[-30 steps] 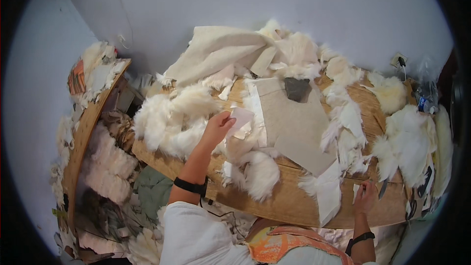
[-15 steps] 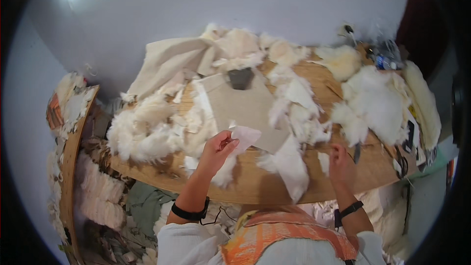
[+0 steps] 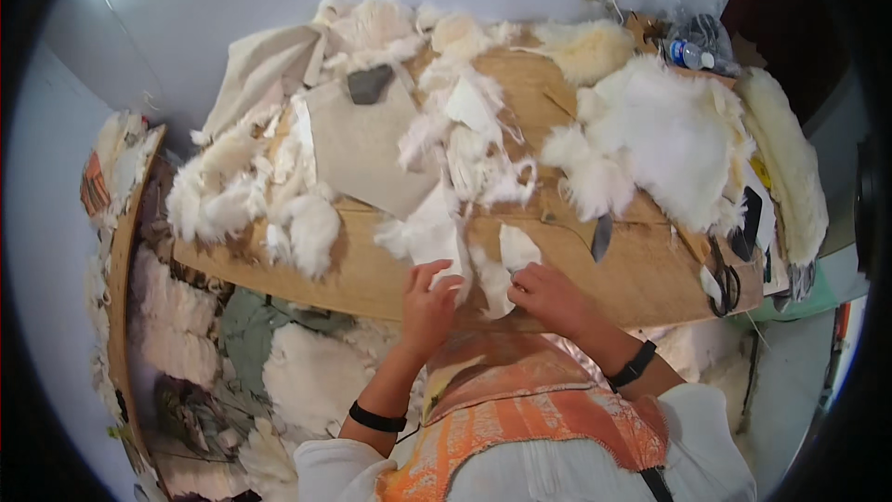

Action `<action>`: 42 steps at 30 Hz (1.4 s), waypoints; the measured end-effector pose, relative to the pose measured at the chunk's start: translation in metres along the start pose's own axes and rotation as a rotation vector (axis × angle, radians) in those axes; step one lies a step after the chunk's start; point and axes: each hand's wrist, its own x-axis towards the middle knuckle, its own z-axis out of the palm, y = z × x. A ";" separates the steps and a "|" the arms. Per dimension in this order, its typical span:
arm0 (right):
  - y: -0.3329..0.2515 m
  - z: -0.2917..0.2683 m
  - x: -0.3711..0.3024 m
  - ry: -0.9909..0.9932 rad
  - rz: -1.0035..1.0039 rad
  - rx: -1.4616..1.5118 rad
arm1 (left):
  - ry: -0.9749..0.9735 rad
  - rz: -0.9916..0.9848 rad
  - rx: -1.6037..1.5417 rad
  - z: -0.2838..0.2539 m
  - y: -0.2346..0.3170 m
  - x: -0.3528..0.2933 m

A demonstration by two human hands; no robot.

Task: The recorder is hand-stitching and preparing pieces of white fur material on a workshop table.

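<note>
My left hand (image 3: 428,311) is at the front edge of the worktable, its bent fingers apart over the lower end of a white sheepskin piece (image 3: 440,234). Close beside it, my right hand (image 3: 550,299) pinches a small white sheepskin scrap (image 3: 518,247) between thumb and fingers. A fluffy white tuft (image 3: 491,281) lies between the two hands. Farther off, a large beige hide panel (image 3: 367,144) is spread flat, with a dark grey flat template-like piece (image 3: 370,85) on its far end.
Fleece scraps (image 3: 218,191) cover the wooden table (image 3: 595,284). A dark blade-like tool (image 3: 601,237) and black-handled scissors (image 3: 723,284) lie to the right, near a large white fleece (image 3: 664,144). A plastic bottle (image 3: 689,55) stands far right. More hides (image 3: 316,372) are heaped below the table edge.
My view has swung right. My right hand has come left, close to my left hand, and now pinches a scrap. The small white piece my left hand held up is no longer raised.
</note>
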 end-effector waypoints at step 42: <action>-0.068 0.028 0.004 -0.011 1.001 0.845 | -0.455 -0.587 -0.601 -0.018 -0.004 -0.037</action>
